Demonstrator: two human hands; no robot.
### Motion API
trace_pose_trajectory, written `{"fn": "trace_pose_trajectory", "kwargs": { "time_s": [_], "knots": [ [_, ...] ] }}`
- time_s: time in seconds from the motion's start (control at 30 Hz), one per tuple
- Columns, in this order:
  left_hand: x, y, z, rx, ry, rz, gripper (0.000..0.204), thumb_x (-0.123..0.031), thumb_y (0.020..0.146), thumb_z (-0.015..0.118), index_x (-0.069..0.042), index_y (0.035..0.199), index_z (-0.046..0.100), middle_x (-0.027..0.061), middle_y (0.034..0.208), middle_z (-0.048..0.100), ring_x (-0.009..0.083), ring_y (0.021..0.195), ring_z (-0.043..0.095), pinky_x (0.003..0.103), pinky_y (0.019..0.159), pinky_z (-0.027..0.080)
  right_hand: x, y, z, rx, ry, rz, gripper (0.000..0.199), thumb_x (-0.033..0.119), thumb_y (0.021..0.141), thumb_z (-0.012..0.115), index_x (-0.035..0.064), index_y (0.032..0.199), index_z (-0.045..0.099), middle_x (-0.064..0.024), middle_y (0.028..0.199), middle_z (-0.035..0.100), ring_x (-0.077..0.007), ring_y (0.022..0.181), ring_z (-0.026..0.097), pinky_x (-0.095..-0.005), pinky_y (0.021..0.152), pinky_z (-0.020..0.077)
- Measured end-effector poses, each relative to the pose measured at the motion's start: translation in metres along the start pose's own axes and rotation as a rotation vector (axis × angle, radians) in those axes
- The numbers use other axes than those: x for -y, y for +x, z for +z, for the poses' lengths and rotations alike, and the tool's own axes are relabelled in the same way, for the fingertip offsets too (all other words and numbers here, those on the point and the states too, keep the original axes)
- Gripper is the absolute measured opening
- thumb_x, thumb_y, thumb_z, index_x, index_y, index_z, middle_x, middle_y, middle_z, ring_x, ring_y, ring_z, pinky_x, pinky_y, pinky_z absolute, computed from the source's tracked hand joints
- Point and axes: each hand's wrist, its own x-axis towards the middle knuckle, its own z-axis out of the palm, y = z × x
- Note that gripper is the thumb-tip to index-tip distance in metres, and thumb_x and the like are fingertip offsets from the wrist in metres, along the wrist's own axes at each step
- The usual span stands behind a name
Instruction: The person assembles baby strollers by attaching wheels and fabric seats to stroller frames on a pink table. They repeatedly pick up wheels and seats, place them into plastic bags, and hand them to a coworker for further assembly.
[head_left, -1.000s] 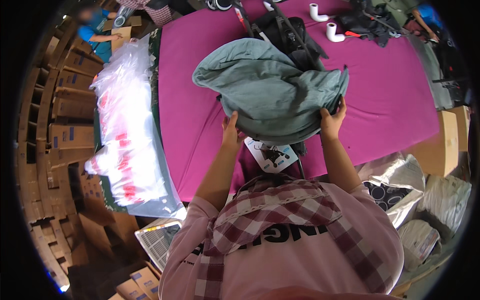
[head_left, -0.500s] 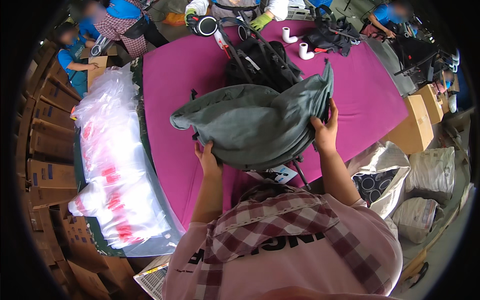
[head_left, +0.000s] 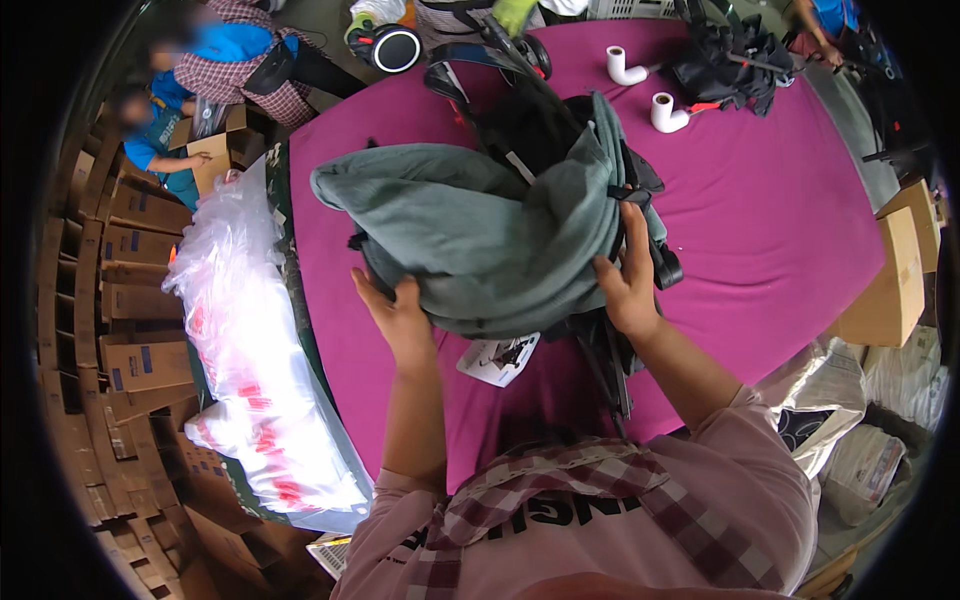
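A folded stroller (head_left: 525, 120) with a black frame lies on a magenta-covered table. Its grey-green fabric canopy (head_left: 470, 240) bulges toward me. At the canopy's lower left edge, my left hand (head_left: 398, 318) has the thumb on the cloth and the fingers round its side. My right hand (head_left: 630, 285) grips the right edge, near a black strap and frame joint; part of its fingers is behind the fabric. A printed card tag (head_left: 498, 358) hangs below the canopy. Black frame tubes (head_left: 610, 370) stick out toward my body.
Clear plastic bags (head_left: 245, 330) with red print are piled at left. White elbow pipes (head_left: 668, 113) and black fabric parts (head_left: 730, 65) lie at far right. Across the table, a co-worker's gloved hand (head_left: 365, 35) is by a white-rimmed wheel (head_left: 397, 48). Cartons (head_left: 145, 310) line the left.
The canopy and stroller have shifted slightly left and turned, with both my hands on the cloth. The card tag shows more now. The co-worker's wheel has moved toward the far edge.
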Motion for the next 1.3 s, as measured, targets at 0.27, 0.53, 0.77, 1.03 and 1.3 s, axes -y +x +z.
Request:
{"fn": "trace_pose_trajectory", "kwargs": {
  "time_s": [0.27,0.53,0.77,1.03,1.3],
  "knots": [
    [0.002,-0.012,0.043,0.243,0.218,0.069,0.076,0.001,0.08,0.049,0.007,0.152,0.028,0.0189,0.15,0.04,0.0281,0.137,0.041,0.038,0.115,0.03,-0.013,0.061,-0.002,-0.114,0.203,0.077,0.08,0.013,0.089,0.06,-0.0064,0.154,0.019,-0.0191,0.157,0.028,-0.0279,0.148,0.025,-0.0384,0.12,0.0173],
    [-0.008,0.0,0.042,0.574,0.219,0.056,0.077,0.001,0.074,0.045,0.01,0.149,0.031,0.0205,0.14,0.05,0.0284,0.133,0.046,0.034,0.111,0.034,-0.003,0.058,-0.007,0.225,0.248,0.139,0.08,0.003,0.077,0.053,-0.0055,0.152,0.026,-0.0172,0.151,0.037,-0.0266,0.144,0.031,-0.0357,0.119,0.0198],
    [0.016,0.082,0.112,0.582,0.129,0.138,0.067,-0.002,0.08,0.049,0.007,0.145,0.039,0.0195,0.134,0.057,0.0267,0.124,0.053,0.032,0.106,0.038,-0.061,0.17,0.006,0.172,0.097,0.13,0.07,0.006,0.079,0.059,-0.0087,0.145,0.038,-0.0205,0.143,0.049,-0.029,0.138,0.042,-0.0357,0.115,0.0304],
    [0.049,0.119,0.23,0.417,0.366,0.465,0.071,-0.018,0.083,0.058,0.005,0.146,0.036,0.0305,0.148,0.038,0.0467,0.137,0.037,0.047,0.115,0.029,-0.104,0.311,-0.036,0.038,0.475,0.25,0.046,0.004,0.081,0.061,-0.005,0.126,0.06,-0.0083,0.104,0.066,-0.0176,0.096,0.061,-0.028,0.086,0.0482],
    [0.086,0.149,0.271,0.377,0.69,0.557,0.07,-0.024,0.089,0.053,0.004,0.149,0.029,0.0347,0.156,0.021,0.0498,0.142,0.026,0.052,0.117,0.026,-0.152,0.322,-0.067,-0.168,-0.163,0.166,0.055,0.034,0.09,0.065,-0.003,0.13,0.06,-0.0203,0.12,0.067,-0.0306,0.115,0.062,-0.0355,0.098,0.046]
  ]
}}
